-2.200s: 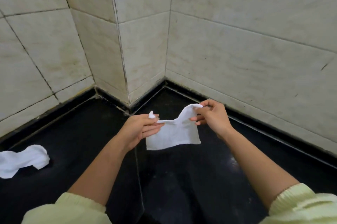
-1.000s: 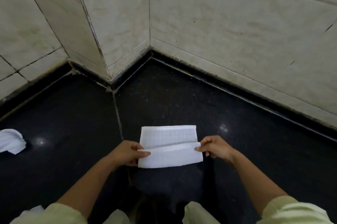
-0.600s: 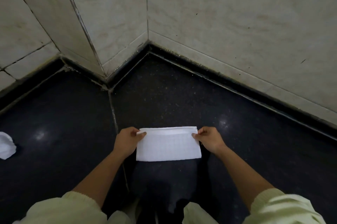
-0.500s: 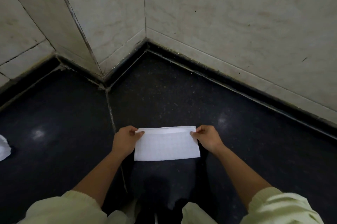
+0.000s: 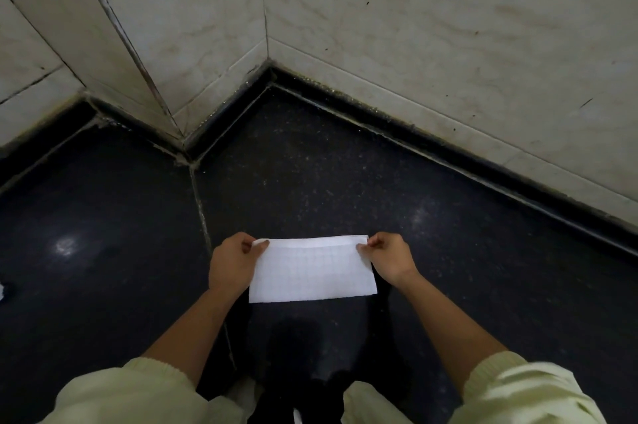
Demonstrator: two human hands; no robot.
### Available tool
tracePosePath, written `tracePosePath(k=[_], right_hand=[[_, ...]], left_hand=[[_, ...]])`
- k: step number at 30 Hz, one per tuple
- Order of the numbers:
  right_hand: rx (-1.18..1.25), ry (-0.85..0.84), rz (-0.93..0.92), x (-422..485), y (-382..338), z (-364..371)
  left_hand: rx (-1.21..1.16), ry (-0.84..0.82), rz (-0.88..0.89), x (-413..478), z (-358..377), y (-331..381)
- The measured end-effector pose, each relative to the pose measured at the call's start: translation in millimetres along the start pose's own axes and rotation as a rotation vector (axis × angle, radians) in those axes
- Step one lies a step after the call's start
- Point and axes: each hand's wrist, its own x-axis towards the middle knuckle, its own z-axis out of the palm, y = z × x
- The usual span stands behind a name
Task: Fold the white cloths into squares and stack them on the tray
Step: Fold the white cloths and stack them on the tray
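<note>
A white cloth (image 5: pixel 312 271) lies flat on the black counter (image 5: pixel 103 251), folded in half into a wide rectangle with its fold along the near edge. My left hand (image 5: pixel 231 263) pinches the cloth's far left corner. My right hand (image 5: pixel 388 257) pinches its far right corner. Both layers meet at the far edge between my fingers. No tray is in view.
Pale tiled walls (image 5: pixel 414 43) close off the counter at the back, with a jutting wall corner (image 5: pixel 179 133) at the back left. A sliver of another white cloth (image 5: pixel 1 290) shows at the far left edge. Pale sleeves fill the bottom of the view.
I laid the held cloth on the counter and brought its near edge over to the far edge, halving it. The view tilted down, and the crumpled cloth at left slid almost out of frame.
</note>
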Motion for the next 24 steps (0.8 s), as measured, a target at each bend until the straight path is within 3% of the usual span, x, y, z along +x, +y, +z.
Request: tracePosePath(k=[9,13,18,24], right_hand=[[-0.186,0.092,-0.035,1.0,-1.5,2.4],[-0.254,0.153,-0.167,-16.4,0.3,5.4],[-0.366,0.024,-0.341,-48.1,9.7,21.3],[-0.487,0.026,-0.298,-59.8,31.8,22.0]], left_hand=[[0.153,0.052,0.061,0.6,0.6,0.4],[0.312,0.202,0.267,-18.9,3.4,-3.5],[0.384,0.068,0.437,-56.4,30.0,-11.9],[0.42,0.029,0.329,-63.4,28.8,-32.5]])
